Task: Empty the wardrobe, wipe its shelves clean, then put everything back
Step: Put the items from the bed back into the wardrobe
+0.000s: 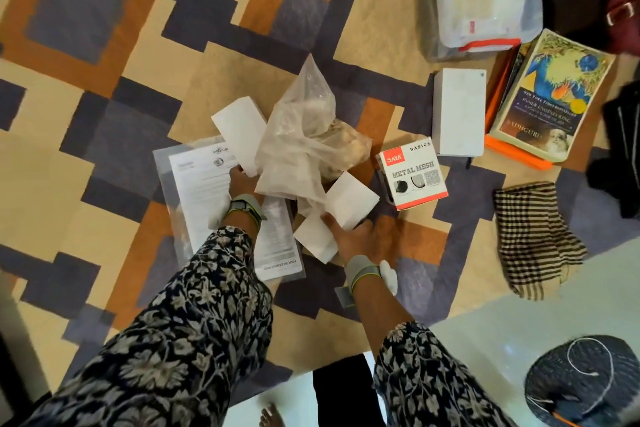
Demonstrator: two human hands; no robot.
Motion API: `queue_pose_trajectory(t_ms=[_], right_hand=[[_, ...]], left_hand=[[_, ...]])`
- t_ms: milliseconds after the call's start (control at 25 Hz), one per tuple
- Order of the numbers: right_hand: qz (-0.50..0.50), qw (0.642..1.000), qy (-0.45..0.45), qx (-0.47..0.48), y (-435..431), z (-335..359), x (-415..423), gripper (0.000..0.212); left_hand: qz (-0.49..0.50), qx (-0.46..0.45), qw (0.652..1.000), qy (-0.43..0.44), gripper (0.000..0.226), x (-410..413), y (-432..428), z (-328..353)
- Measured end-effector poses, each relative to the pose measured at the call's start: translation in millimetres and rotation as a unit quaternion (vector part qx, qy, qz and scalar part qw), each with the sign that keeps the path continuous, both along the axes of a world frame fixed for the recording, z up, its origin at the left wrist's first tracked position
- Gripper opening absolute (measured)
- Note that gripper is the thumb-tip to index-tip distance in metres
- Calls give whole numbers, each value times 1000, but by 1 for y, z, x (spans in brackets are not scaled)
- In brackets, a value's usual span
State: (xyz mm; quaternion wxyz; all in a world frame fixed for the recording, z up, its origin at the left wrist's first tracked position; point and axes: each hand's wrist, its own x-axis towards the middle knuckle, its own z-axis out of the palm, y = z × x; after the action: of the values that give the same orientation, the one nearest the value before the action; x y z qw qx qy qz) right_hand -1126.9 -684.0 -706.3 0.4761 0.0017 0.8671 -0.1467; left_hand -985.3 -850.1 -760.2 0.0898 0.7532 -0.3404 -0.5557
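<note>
The left hand (240, 180) has its grip closed round the lower end of a long box (239, 130), white and tilted. The right hand (351, 239) has its grip closed on a short box (349, 201). Another white box (315, 243) lies against that hand's thumb side. Between the hands a crumpled bag (304, 139) of clear plastic holds something pale. All of this sits low over the carpet (86, 149). Under the left wrist lies a sleeve of papers (197, 191) - flat on the carpet. To the right, on the carpet, are a mesh box (412, 173), a flat box (457, 111), a book (550, 94) and a checked cloth (533, 239).
</note>
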Motion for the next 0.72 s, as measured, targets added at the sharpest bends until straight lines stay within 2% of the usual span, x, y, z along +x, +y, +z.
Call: queue_pose_trajectory(t_ms=[80,200,360,480,560,720], right_hand=[[24,1000,9,10,1,-4,-1,90],[-33,999,-35,-26,1,-7,3,84],[-43,997,-35,-50,7,-10,4,78],[-6,999,29,-24,27,-8,9,75],[2,998,56,-40,35,3,16,76],[-21,997,61,-31,60,2,30,100]], left_hand=[[-10,3,1000,-15,67,-6,-1,-2],[-68,20,994,-82,40,-13,1,-7],[-59,19,997,-43,42,-13,11,6],[66,40,997,23,49,-2,39,17],[145,51,983,99,47,9,56,37],[228,65,961,144,50,45,84,62]])
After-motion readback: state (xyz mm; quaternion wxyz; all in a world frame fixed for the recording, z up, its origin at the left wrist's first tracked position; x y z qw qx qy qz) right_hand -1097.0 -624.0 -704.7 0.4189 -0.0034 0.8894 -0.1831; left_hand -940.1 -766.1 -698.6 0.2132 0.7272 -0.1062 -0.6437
